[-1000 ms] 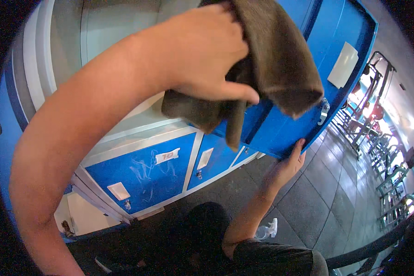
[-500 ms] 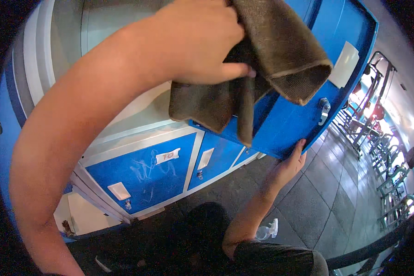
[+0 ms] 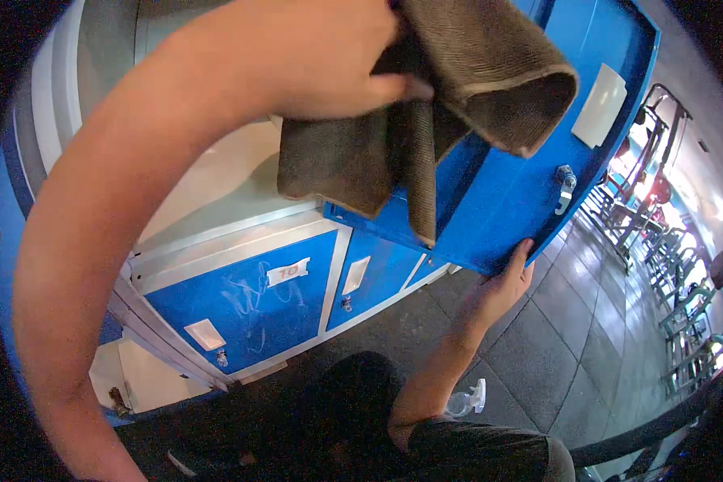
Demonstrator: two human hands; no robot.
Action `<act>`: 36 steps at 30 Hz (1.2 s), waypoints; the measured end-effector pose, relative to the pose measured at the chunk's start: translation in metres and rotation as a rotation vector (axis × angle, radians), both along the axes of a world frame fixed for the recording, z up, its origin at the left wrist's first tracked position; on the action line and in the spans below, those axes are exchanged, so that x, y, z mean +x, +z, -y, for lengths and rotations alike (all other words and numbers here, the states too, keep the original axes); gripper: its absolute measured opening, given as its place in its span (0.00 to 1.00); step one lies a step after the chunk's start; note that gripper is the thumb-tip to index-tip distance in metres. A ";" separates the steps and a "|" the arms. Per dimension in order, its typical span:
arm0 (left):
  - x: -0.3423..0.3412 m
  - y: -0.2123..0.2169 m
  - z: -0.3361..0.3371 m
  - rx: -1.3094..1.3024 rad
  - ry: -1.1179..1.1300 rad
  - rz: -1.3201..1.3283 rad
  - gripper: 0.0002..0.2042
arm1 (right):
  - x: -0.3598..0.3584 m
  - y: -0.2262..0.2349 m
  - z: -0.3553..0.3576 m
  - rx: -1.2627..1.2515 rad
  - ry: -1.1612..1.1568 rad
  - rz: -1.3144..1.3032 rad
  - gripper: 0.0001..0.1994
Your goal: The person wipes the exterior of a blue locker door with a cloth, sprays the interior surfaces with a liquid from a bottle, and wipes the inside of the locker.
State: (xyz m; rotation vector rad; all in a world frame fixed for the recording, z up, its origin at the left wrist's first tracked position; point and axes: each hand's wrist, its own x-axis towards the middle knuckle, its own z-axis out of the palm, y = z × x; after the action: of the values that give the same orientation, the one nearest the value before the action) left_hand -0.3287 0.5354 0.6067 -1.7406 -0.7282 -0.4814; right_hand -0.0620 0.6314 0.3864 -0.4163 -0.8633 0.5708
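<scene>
My left hand point(image 3: 349, 68) is closed on a brown cloth point(image 3: 506, 60), which hangs in folds across the inner face of a blue locker door point(image 3: 506, 213). The door stands open, with a metal lock point(image 3: 567, 189) and a white plate point(image 3: 601, 104) near its outer edge. Lower down, my right hand point(image 3: 502, 293) grips the door's bottom edge, its thumb resting on the inner face. Behind my left arm, the pale locker interior point(image 3: 217, 177) is partly hidden.
Below are shut blue locker doors point(image 3: 245, 297) with white handles, and an open compartment point(image 3: 149, 373) at lower left. A clear spray bottle point(image 3: 467, 402) is on the dark tiled floor point(image 3: 538, 353) beside my right arm. Gym machines point(image 3: 691, 297) line the right.
My left hand and the cloth have shifted slightly left and up across the door. My right hand keeps its hold on the door's lower edge.
</scene>
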 end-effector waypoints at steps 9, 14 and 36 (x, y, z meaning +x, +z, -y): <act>0.011 -0.029 -0.009 -0.315 0.054 -0.069 0.24 | -0.003 0.005 0.004 -0.001 0.057 0.002 0.18; 0.018 -0.011 0.012 -0.220 0.173 0.055 0.22 | 0.000 0.000 -0.001 -0.009 0.048 0.034 0.20; 0.028 -0.025 -0.009 -0.039 0.214 0.179 0.22 | 0.000 -0.002 0.002 0.003 0.085 -0.029 0.15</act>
State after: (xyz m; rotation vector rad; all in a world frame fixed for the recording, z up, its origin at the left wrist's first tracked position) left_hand -0.3010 0.5443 0.5814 -1.6464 -1.0452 -0.4824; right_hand -0.0615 0.6291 0.3843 -0.3688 -0.8571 0.6523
